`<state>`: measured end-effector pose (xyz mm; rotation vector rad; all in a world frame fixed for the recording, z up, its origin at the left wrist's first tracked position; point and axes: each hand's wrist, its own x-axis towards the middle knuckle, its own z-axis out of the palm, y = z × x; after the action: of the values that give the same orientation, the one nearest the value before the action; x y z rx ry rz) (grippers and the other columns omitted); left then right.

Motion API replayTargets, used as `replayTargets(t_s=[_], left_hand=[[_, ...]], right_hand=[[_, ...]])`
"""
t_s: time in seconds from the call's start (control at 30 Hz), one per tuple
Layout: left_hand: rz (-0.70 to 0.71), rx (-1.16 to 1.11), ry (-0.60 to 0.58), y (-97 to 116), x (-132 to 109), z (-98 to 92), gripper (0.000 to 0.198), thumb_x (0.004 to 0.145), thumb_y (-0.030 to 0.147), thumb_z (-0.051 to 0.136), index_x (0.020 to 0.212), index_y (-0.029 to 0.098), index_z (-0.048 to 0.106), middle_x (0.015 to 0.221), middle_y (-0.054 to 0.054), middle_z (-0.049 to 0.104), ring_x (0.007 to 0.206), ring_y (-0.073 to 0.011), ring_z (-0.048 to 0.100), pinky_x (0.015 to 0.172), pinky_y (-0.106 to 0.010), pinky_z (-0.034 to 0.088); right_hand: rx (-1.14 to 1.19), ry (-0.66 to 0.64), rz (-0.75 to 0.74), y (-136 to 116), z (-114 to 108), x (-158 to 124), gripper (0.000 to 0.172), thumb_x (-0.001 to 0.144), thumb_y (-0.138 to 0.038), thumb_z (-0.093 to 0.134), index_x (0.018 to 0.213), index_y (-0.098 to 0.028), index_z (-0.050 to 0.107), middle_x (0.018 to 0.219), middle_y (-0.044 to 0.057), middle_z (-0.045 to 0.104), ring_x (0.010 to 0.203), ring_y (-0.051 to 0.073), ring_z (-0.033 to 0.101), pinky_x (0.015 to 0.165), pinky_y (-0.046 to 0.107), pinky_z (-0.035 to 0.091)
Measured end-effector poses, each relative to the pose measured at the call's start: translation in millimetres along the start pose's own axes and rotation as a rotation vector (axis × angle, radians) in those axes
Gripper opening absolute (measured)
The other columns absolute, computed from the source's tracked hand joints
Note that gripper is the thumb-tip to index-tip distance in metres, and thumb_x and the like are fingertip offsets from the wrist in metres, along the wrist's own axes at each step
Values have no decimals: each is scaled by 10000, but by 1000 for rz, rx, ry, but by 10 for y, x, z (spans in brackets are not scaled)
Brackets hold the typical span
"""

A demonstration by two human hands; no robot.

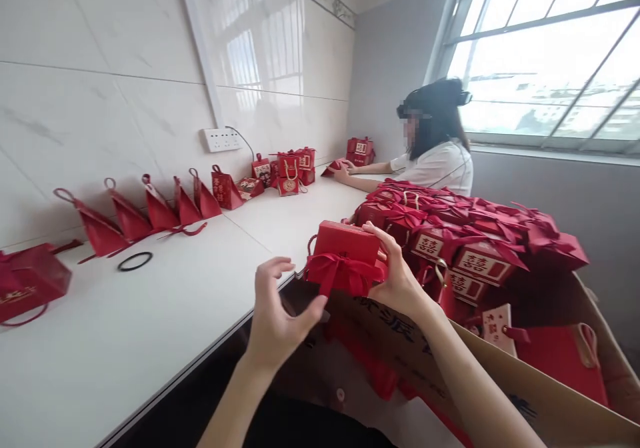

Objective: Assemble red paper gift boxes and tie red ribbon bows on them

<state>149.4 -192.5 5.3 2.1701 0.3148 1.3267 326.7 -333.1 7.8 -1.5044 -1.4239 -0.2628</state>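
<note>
A small red gift box [347,241] with a dark red ribbon bow on its front hangs in the air just past the table edge. My right hand [400,278] grips it from the right side, with the fingers partly behind the box. Left of the box is my left hand [277,311], its thumb and fingers spread apart and curved. The left thumb tip is close to a hanging ribbon end [327,276]; whether they touch I cannot tell. A cord handle shows at the box's left side.
A cardboard carton [480,348] heaped with red gift boxes [483,265] stands at the right. Pointed red boxes [160,205] line the wall on the white table [200,308], near a black ring [135,261]. A co-worker [440,148] handles a red box at the far end.
</note>
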Motion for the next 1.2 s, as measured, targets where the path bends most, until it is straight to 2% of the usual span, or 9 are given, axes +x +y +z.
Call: replayTargets(t_s=[0.17, 0.27, 0.33, 0.43, 0.6, 0.77, 0.93, 1.07, 1.2], left_hand=[[258, 277, 73, 449, 26, 448, 235, 818, 352, 629, 943, 176, 536, 853, -55, 525, 825, -189, 510, 778, -314, 415], [294, 341, 51, 580, 84, 547, 119, 879, 278, 539, 916, 174, 584, 770, -46, 593, 746, -181, 525, 740, -310, 372], [257, 302, 3, 640, 96, 561, 160, 900, 265, 486, 839, 189, 612, 713, -35, 620, 679, -173, 532, 724, -312, 362], [39, 114, -136, 728, 69, 551, 263, 884, 370, 481, 727, 211, 620, 598, -25, 612, 572, -171, 521, 673, -315, 381], [-544, -383, -571, 776, 60, 527, 414, 793, 569, 496, 616, 209, 592, 499, -24, 591, 481, -166, 517, 513, -278, 394], [-668, -552, -858, 554, 37, 573, 486, 733, 637, 524, 654, 172, 640, 558, -64, 643, 577, -178, 552, 611, -285, 425], [-579, -284, -1131, 184, -74, 731, 475, 756, 615, 461, 724, 170, 624, 744, -61, 670, 737, -205, 581, 693, -293, 416], [-484, -69, -1215, -79, -199, 889, 427, 760, 552, 439, 840, 172, 620, 886, -72, 664, 869, -242, 587, 793, -325, 421], [-460, -67, -1258, -405, -470, 1058, 416, 775, 506, 435, 923, 166, 623, 949, -80, 668, 917, -240, 596, 821, -306, 438]], right_hand=[[-103, 66, -13, -44, -300, -160, 927, 727, -230, 744, 1429, -365, 154, 1484, 114, 287, 1352, 324, 336, 1022, 530, 421], [-147, 83, 8, -40, -420, -231, 964, 708, -236, 762, 1431, -374, 139, 1485, 103, 278, 1363, 322, 315, 1039, 533, 406], [-163, 98, 29, -42, -483, -270, 971, 702, -230, 766, 1427, -384, 140, 1484, 93, 280, 1367, 318, 310, 1047, 527, 402], [-137, 118, 70, -67, -558, -318, 963, 697, -235, 770, 1423, -387, 156, 1488, 91, 279, 1357, 315, 332, 1047, 511, 409], [-99, 128, 99, -107, -670, -363, 983, 687, -249, 782, 1424, -392, 148, 1498, 88, 253, 1370, 305, 304, 1021, 489, 446], [-152, 125, 95, -103, -838, -388, 986, 691, -287, 782, 1435, -364, 140, 1493, 111, 265, 1375, 321, 292, 1059, 518, 391], [-349, 5, 59, -113, -1082, -483, 1017, 693, -226, 766, 1452, -351, 102, 1489, 124, 295, 1391, 309, 267, 1072, 490, 380], [-483, -41, 126, -87, -1305, -632, 1005, 699, -200, 735, 1461, -335, 95, 1487, 136, 306, 1368, 318, 315, 1036, 485, 421], [-527, 58, 256, 36, -1696, -818, 1036, 644, -270, 779, 1455, -310, 136, 1453, 147, 335, 1299, 336, 413, 994, 494, 455]])
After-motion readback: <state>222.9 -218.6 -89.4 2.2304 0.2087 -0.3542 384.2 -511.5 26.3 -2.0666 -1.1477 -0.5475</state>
